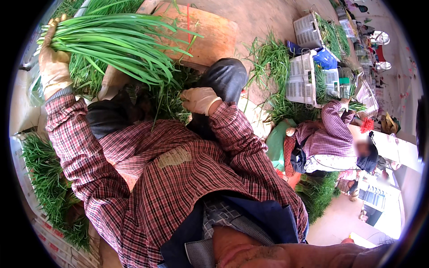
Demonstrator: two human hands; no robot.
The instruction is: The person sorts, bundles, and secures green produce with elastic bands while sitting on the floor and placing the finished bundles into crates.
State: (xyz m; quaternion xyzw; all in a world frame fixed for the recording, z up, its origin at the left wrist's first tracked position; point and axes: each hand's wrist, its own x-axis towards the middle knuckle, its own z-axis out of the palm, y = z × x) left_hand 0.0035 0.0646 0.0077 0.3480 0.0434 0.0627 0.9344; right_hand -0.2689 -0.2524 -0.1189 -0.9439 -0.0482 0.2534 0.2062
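Green chive-like leaves [120,42], long and flat, gathered into a thick bundle and gripped at the cut end by the left hand [53,62], raised at the upper left, fingers wrapped tight round the stems inside a pale work glove. Blades fanning out rightward from that grip, across a reddish wooden board [214,35]. Right hand [199,99] lower, near the middle, also gloved, loosely curled and pressed into a loose heap of greens [167,100] in the lap, whether pinching any stems or only resting on them impossible to tell. Red-and-white plaid sleeves on both arms; a black rubber boot [225,76] just beyond the right hand. More cut greens piled along the left edge [44,178]. Off to the right, well apart, white slotted plastic crates [301,78] with bunches of the same leaves, scattered greens on the bare ground [272,58], and another person in a plaid shirt [324,138] crouched over.
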